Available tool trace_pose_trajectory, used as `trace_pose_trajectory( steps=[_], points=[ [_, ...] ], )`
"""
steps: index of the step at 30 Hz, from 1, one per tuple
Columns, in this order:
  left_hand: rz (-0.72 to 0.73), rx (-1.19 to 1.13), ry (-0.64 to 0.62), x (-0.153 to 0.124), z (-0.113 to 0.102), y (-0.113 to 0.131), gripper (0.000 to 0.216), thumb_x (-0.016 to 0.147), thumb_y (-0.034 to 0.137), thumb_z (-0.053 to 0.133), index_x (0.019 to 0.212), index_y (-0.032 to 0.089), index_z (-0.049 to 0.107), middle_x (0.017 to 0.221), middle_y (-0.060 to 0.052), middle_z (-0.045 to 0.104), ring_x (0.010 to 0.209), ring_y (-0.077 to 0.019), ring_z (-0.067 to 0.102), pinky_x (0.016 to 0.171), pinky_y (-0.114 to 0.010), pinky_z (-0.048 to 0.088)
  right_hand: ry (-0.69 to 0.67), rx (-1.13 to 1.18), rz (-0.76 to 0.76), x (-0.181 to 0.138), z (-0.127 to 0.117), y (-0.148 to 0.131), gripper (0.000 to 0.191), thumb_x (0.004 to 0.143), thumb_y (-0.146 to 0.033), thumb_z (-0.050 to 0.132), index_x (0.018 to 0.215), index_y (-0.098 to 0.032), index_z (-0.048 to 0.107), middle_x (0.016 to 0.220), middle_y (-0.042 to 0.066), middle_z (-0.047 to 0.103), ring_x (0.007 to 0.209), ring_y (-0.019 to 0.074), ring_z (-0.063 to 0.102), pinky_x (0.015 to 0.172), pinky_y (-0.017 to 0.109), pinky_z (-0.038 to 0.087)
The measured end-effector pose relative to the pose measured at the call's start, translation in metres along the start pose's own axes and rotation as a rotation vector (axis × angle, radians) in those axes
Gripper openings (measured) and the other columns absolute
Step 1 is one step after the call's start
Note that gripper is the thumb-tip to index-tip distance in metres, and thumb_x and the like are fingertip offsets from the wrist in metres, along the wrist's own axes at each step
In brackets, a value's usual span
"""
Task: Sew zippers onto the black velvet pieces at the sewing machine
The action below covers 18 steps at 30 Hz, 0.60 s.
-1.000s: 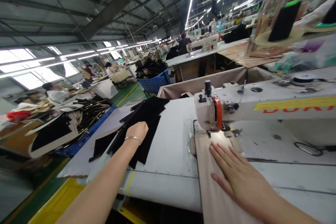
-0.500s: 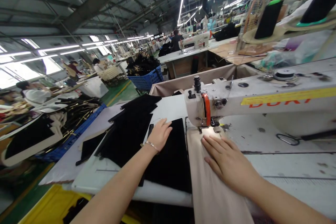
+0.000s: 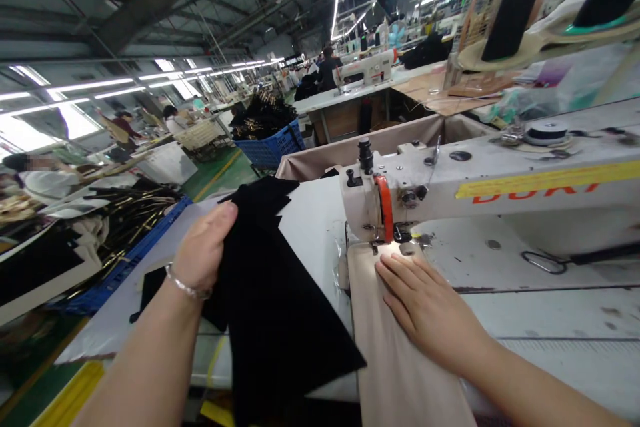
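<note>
My left hand (image 3: 207, 243) is closed on the edge of a black fabric piece (image 3: 285, 320), whose lower end hangs over the table's front edge. More black fabric pieces (image 3: 263, 193) lie stacked behind it. My right hand (image 3: 420, 297) lies flat, fingers stretched out, on a beige fabric strip (image 3: 380, 347). The strip's far end is under the head of a sewing machine (image 3: 370, 203), close to the lit needle area. From there the strip runs down past the front edge of the table.
Scissors (image 3: 545, 261) lie on the machine bed at the right. Thread cones (image 3: 510, 27) stand behind the machine. Blue crates (image 3: 273, 147) of black pieces stand at the left and farther back. A yellow container (image 3: 75, 393) is at lower left. Several people work in the background.
My left hand has moved left from beside the machine, pulling the black fabric piece with it and baring the white tabletop. My right hand stays on the beige strip. The view has shifted slightly.
</note>
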<state>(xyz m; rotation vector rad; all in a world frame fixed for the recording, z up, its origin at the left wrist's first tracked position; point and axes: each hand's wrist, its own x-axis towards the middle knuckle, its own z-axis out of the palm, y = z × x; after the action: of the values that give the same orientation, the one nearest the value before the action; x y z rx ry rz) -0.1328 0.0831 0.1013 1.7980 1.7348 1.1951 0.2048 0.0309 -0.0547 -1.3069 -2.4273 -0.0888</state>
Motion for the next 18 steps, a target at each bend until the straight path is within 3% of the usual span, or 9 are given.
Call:
trace_pose_trajectory(
  steps=[2,5,6,8,10,13,18],
  points=[
    [-0.036,-0.093,-0.237,-0.007,0.011,0.016,0.037,0.091,0.047,0.05,0.104,0.016,0.065,0.1,-0.004,0.069,0.1,-0.0234,0.061,0.093,-0.036,0.046,0.0,-0.017,-0.002,0.0,0.0,0.0,0.051,0.094,-0.037,0.04,0.142,-0.022,0.039,0.145,0.005,0.043,0.131,0.0243,0.04,0.11,0.05,0.031],
    [0.024,-0.023,-0.755,-0.025,0.075,0.023,0.022,0.089,0.033,0.054,0.093,0.018,0.068,0.092,-0.002,0.07,0.091,-0.0207,0.063,0.087,-0.032,0.048,0.007,-0.032,-0.009,0.0,0.001,0.001,0.049,0.094,-0.035,0.039,0.141,-0.021,0.04,0.146,0.005,0.041,0.132,0.0238,0.039,0.11,0.049,0.032],
    [0.037,-0.019,-0.764,-0.031,0.1,0.02,0.017,0.085,0.026,0.057,0.097,0.018,0.067,0.092,-0.002,0.069,0.088,-0.0191,0.063,0.084,-0.03,0.049,0.014,-0.036,-0.008,0.0,0.001,0.001,0.048,0.094,-0.033,0.039,0.14,-0.02,0.041,0.146,0.005,0.041,0.132,0.0233,0.039,0.111,0.048,0.031],
    [0.063,0.045,-0.647,-0.04,0.145,0.011,0.019,0.078,0.016,0.062,0.097,0.017,0.065,0.09,-0.002,0.068,0.084,-0.0173,0.063,0.078,-0.028,0.049,0.029,-0.04,-0.005,0.0,0.001,0.002,0.048,0.093,-0.028,0.039,0.14,-0.017,0.04,0.146,0.007,0.041,0.132,0.0219,0.038,0.112,0.047,0.03],
    [0.124,0.112,-0.542,-0.044,0.173,0.001,0.013,0.076,0.014,0.064,0.089,0.018,0.064,0.088,-0.002,0.067,0.082,-0.0169,0.062,0.077,-0.027,0.049,0.032,-0.036,-0.009,0.0,-0.001,0.002,0.049,0.092,-0.022,0.039,0.14,-0.016,0.039,0.145,0.008,0.042,0.133,0.0204,0.038,0.113,0.045,0.028],
    [0.196,0.15,-0.49,-0.039,0.187,-0.006,0.007,0.077,0.015,0.064,0.083,0.019,0.065,0.085,-0.002,0.067,0.082,-0.0176,0.062,0.076,-0.028,0.049,0.014,-0.015,-0.018,0.001,-0.004,0.002,0.051,0.09,-0.02,0.04,0.141,-0.019,0.038,0.146,0.007,0.041,0.133,0.0196,0.038,0.113,0.045,0.029],
    [0.198,0.131,-0.5,-0.03,0.187,-0.006,0.009,0.076,0.015,0.067,0.085,0.019,0.066,0.084,-0.002,0.069,0.079,-0.0186,0.064,0.078,-0.03,0.051,-0.001,0.012,0.006,0.003,-0.006,0.001,0.051,0.094,-0.037,0.041,0.141,-0.02,0.039,0.145,0.008,0.042,0.13,0.0233,0.041,0.111,0.048,0.031]
  ],
)
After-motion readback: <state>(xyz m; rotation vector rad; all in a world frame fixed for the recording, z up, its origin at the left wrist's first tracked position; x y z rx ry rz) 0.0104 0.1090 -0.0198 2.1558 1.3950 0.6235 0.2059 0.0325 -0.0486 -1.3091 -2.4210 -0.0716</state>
